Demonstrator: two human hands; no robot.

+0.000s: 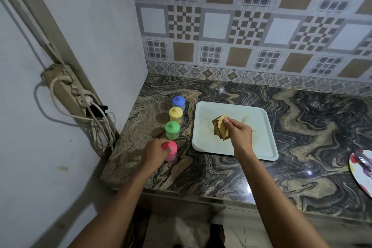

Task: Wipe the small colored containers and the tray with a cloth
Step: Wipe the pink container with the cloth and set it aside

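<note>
— Where's the cloth?
— Bunched in the right hand (239, 131). Thumb and fingers are pinched tight on the tan cloth (219, 127), which sticks out past the fingertips over the middle of the pale tray (263, 139). I can't tell whether it presses on the tray.
— And the other hand?
— The left hand (155, 152) has its fingers curled round the pink container (172, 150), with the lid showing just past them. It looks to stand on the marbled countertop (211, 173), left of the tray.
— The other containers?
— They're lined up beyond those left fingers: the green container (172, 130) nearest, then the yellow container (176, 115), with the blue container (179, 102) farthest. All are upright, beside the tray's left edge. A patterned plate (360, 171) lies well off to the right of the right hand.
</note>
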